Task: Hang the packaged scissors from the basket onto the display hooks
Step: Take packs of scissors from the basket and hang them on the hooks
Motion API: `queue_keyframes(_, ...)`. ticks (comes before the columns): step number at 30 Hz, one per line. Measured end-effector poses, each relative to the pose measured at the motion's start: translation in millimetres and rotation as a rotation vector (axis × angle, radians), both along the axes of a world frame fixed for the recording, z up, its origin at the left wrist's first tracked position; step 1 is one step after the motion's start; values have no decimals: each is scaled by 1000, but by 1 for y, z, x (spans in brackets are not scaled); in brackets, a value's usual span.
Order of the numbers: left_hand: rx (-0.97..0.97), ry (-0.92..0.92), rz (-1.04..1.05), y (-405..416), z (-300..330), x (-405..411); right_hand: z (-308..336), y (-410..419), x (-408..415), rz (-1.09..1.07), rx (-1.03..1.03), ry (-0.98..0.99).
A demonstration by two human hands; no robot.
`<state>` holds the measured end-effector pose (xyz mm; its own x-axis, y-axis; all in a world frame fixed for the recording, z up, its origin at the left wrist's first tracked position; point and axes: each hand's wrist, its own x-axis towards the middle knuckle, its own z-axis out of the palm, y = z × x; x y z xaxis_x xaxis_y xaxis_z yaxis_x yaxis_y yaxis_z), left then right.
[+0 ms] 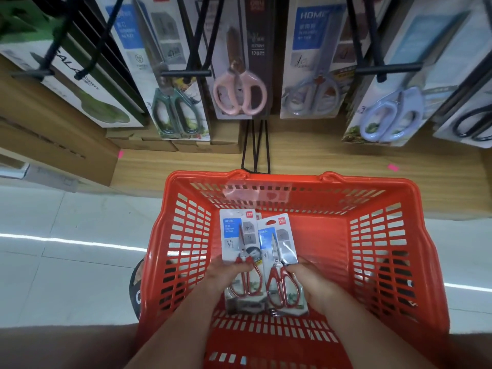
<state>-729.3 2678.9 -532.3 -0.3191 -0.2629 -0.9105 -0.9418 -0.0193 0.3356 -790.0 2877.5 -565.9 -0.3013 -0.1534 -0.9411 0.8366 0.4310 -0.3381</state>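
Note:
Two packs of red-handled scissors lie side by side inside the orange basket [378, 235]. My left hand [226, 275] grips the left pack [237, 235] at its lower half. My right hand [308, 280] grips the right pack [279, 241], which overlaps the left one slightly. Both packs point their hang holes away from me, toward the shelf. Above the basket, black display hooks [186, 73] stick out from the rack, several carrying packaged scissors.
Hanging packs include green-handled scissors [175, 115], pink ones [239, 94], pale blue ones [311, 97] and lilac ones [391, 115]. A bare double-wire hook [255, 147] hangs low just beyond the basket rim. Cardboard boxes [53, 134] stand at the left on a wooden base.

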Motion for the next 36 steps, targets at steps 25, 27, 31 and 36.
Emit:
queue_keyframes(25,201,519,116,-36,208,32,209,-15,-2,22,-389,498)
queue_keyframes(27,171,586,103,-38,238,35,231,-16,0,6,-471,504)
queue_keyframes(31,68,713,85,-44,290,48,271,-10,4,15,-627,571)
queue_keyframes(36,-8,869,74,-62,336,62,317,-3,15,41,-677,777)
